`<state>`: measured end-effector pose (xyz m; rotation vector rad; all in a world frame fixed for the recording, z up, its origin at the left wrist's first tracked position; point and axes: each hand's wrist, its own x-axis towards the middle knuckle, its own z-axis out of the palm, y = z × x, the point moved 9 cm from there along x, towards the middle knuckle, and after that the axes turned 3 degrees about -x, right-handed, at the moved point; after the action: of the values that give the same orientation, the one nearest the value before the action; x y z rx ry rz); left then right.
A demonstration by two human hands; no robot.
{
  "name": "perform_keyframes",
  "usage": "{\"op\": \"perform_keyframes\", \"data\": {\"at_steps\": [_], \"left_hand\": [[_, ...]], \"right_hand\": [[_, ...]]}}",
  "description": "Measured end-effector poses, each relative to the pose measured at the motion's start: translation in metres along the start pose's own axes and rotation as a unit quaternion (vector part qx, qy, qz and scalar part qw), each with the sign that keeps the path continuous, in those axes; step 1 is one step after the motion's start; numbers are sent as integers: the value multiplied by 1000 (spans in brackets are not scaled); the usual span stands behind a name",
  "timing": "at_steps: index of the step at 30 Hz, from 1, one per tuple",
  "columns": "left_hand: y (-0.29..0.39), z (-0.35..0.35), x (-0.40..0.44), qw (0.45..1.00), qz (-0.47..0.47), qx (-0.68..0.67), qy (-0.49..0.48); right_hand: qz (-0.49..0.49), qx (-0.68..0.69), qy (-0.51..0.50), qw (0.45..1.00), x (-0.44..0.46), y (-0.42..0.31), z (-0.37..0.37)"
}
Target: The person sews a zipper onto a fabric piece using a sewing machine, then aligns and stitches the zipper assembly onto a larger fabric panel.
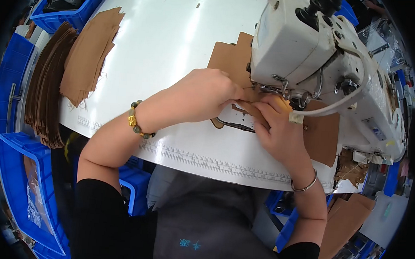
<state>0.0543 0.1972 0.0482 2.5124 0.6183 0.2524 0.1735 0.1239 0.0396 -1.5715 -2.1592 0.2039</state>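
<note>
A brown fabric piece (pixel 230 58) lies under the head of a white sewing machine (pixel 293 40), and more of its brown material (pixel 322 136) spreads out to the right. Just left of the needle area, my left hand (pixel 208 94) pinches a folded edge of the piece, fingertips turned down. Close beside it my right hand (pixel 279 126) holds the same fold, its fingers bent near the presser foot. The two hands almost meet. A dark-edged slot (pixel 236 125) shows in front of them. My fingers and the machine head hide the stitching spot.
Stacked brown pieces (pixel 91 56) with frayed threads lie on the left of the white table (pixel 160 41), beside a thick dark-brown bundle (pixel 48 86). Blue bins (pixel 30 152) stand along the left. A printed ruler (pixel 191 158) runs along the near edge.
</note>
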Motion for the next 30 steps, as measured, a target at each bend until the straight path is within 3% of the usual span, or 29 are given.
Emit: {"op": "perform_keyframes", "data": {"at_steps": [3,4,6,7,9,11,13,15,17,19,22,30], "left_hand": [[9,9,-8,997,-17,73,14],[34,-9,-18,971,92,136,175],[71,-18,-67,898,263,195,293],[69,-16,-86,898,260,194,295],[66,12,-106,922,288,179,186],[45,22,-104,940,234,186,163],[9,13,-86,977,97,109,157],[-7,13,-74,982,78,119,125],[-13,13,-59,976,103,147,120],[-26,12,-43,979,103,138,111],[-29,2,-23,965,145,142,168],[-42,13,-11,979,190,45,61]], "right_hand": [[-19,-24,24,999,2,-5,4],[-30,-21,43,998,2,-6,2],[-42,-48,49,997,-1,-9,-2],[-49,-72,57,994,-3,-10,-4],[-54,-88,54,993,-3,-12,-3],[-62,-104,48,991,-5,-15,0],[-70,-168,38,983,-7,-18,6],[-79,-190,46,977,-7,-20,7],[-87,-214,54,972,-7,-23,4],[-63,-149,68,985,-5,-20,-2],[-54,-127,70,988,-3,-9,-2],[76,22,-25,997,1,12,0]]}}
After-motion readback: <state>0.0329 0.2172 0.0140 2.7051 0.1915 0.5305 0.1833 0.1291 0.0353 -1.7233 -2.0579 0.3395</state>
